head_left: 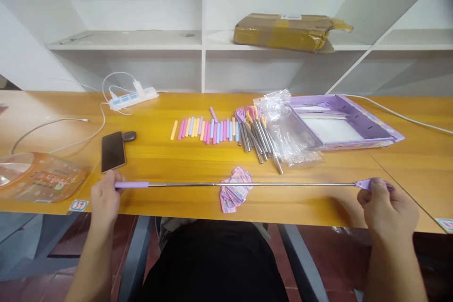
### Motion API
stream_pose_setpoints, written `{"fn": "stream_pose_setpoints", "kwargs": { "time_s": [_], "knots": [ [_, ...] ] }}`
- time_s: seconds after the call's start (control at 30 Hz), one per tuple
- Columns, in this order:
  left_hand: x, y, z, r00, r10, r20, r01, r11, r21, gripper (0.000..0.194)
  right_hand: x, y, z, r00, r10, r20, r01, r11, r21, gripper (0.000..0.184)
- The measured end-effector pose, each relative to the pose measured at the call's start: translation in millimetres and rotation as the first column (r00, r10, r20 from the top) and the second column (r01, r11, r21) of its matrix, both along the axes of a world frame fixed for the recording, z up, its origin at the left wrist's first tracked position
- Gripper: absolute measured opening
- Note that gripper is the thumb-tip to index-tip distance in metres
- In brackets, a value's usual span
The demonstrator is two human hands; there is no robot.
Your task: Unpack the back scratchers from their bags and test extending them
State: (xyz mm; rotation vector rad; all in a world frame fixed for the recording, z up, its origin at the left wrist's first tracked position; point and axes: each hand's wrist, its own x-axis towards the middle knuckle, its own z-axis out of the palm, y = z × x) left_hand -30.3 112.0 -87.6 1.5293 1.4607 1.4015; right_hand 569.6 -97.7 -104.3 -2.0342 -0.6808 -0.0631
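Observation:
I hold a long, thin telescopic metal rod (247, 184) stretched out level across the front of the wooden table (170, 160). My left hand (104, 198) is closed round its purple grip at the left end. My right hand (387, 207) pinches the purple claw-shaped head at the right end. Under the rod's middle lies a small pile of pink and purple tags (234, 191).
Behind the rod lie a row of pastel grip sleeves (205, 130), a bundle of collapsed rods (256, 134), crumpled clear bags (286, 127) and a purple tray box (347, 125). A phone (113, 151), a power strip (133, 97) and a plastic packet (38, 177) sit left. A brown parcel (290, 30) rests on the shelf.

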Motion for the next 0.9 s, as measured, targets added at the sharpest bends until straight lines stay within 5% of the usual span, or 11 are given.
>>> {"fn": "stream_pose_setpoints", "kwargs": {
  "time_s": [0.17,0.37,0.6,0.8,0.9],
  "knots": [
    [15,-14,-6.2,0.984,0.009,-0.176,0.011,0.994,0.11,0.06,-31,15,8.8,0.996,0.083,-0.025,-0.086,0.983,-0.163,0.052],
    [44,-12,-1.5,0.993,-0.098,0.062,0.088,0.985,0.149,0.061,-43,36,17.9,0.999,0.027,0.022,-0.024,0.993,-0.118,0.052],
    [83,-37,-0.8,0.957,-0.266,0.118,0.276,0.957,-0.084,0.066,-103,51,10.1,0.932,0.289,0.221,-0.283,0.957,-0.059,0.054],
    [120,-41,27.2,0.918,-0.24,0.315,0.205,0.969,0.139,0.076,-149,62,11.7,0.881,0.399,0.256,-0.408,0.913,-0.018,0.053],
    [125,-35,27.5,0.909,-0.314,0.273,0.295,0.949,0.11,0.072,-159,66,11.8,0.867,0.437,0.24,-0.449,0.893,-0.006,0.053]
  ]
}}
